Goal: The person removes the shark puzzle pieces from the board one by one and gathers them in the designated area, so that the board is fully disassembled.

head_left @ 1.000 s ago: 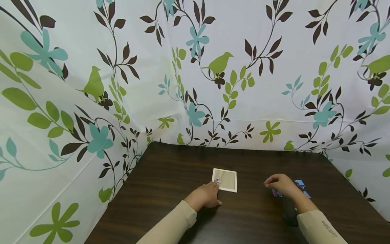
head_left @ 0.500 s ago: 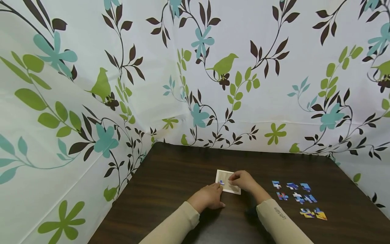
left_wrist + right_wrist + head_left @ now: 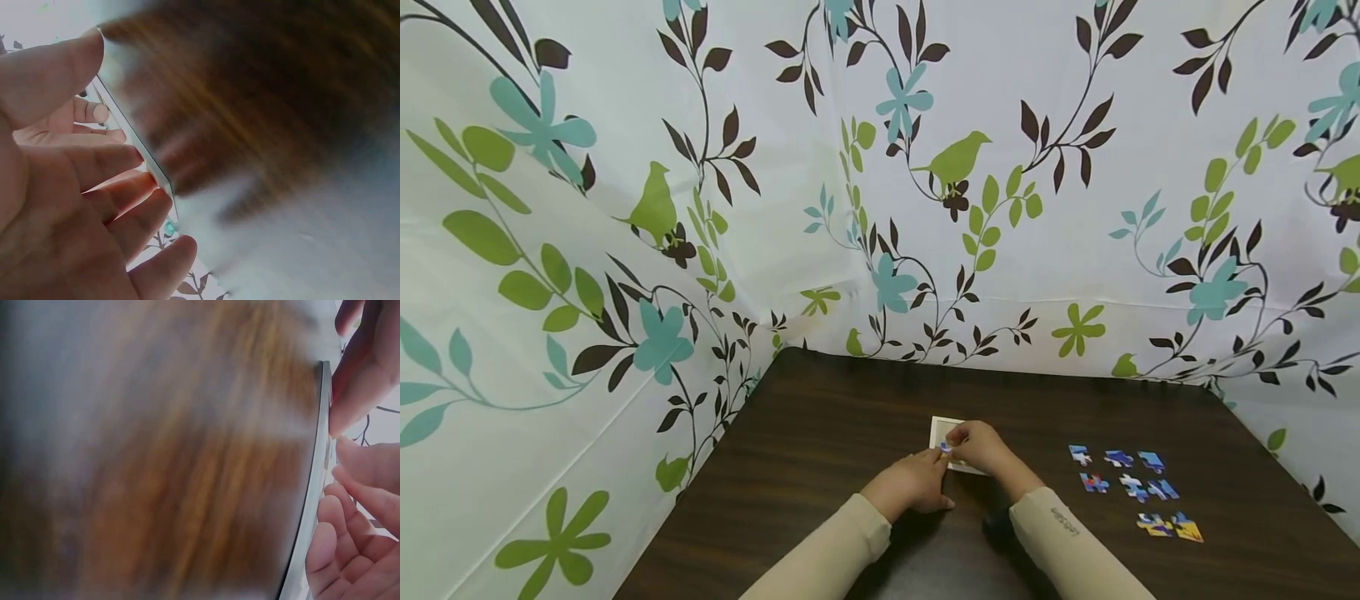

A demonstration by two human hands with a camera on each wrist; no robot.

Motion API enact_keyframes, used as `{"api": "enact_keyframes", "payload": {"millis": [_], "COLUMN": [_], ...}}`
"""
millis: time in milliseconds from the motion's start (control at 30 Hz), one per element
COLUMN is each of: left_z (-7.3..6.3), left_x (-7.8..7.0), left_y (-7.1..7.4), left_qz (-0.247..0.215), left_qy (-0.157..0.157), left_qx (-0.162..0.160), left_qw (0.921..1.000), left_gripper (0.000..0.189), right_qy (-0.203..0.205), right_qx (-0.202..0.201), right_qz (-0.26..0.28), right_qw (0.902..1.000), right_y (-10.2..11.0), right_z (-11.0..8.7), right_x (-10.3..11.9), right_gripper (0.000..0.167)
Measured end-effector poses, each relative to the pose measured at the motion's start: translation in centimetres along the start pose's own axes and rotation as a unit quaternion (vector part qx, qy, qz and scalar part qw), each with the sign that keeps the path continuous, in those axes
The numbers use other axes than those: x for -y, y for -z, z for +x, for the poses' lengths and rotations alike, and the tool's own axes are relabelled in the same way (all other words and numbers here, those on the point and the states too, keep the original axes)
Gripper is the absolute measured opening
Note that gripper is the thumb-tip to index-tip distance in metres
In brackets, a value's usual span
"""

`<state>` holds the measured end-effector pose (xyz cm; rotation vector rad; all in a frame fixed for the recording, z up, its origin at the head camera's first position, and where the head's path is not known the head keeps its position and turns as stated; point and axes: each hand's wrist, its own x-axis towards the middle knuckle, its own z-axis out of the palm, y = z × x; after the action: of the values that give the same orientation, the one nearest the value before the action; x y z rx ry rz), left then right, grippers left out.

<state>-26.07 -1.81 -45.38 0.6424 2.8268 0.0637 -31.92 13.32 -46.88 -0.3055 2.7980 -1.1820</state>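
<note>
A small square tray (image 3: 935, 429) with a pale rim lies on the dark table. My left hand (image 3: 913, 483) rests at its near left edge, fingers extended; in the left wrist view the fingertips (image 3: 164, 200) meet the tray's side. Over the tray, my right hand (image 3: 981, 446) pinches a small jigsaw piece between thumb and index finger, mostly hidden by the fingers. A blue and white jigsaw piece (image 3: 945, 447) shows in the tray's near left part, close to both hands' fingertips. The right wrist view shows the right thumb (image 3: 369, 464) just above the tray's rim.
Several loose jigsaw pieces (image 3: 1118, 458) lie in rough rows on the right of the table (image 3: 820, 433). A yellow piece (image 3: 1187, 527) is nearest the front. A patterned curtain (image 3: 1037, 208) stands behind and left of the table.
My right hand has moved left from the loose pieces to the tray, then further toward its near left part. The left hand stays at the tray's edge. The head view has shifted slightly.
</note>
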Motion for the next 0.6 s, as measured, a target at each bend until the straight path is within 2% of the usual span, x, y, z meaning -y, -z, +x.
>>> {"api": "enact_keyframes", "payload": {"millis": [167, 600], "left_z": [-0.2, -0.14], "left_x": [-0.01, 0.0], "left_y": [0.1, 0.21], "left_qz": [-0.005, -0.017], "left_qy": [0.001, -0.002], "left_qx": [0.005, 0.004], "left_qw": [1.0, 0.9999], "left_gripper": [0.078, 0.077], "right_qy": [0.0, -0.021], "right_qx": [0.004, -0.017], "right_qz": [-0.014, -0.021], "right_qw": [0.9999, 0.9994], "right_y": [-0.21, -0.53], "right_z": [-0.01, 0.1], "right_x": [0.13, 0.5], "right_gripper": [0.009, 0.009]}}
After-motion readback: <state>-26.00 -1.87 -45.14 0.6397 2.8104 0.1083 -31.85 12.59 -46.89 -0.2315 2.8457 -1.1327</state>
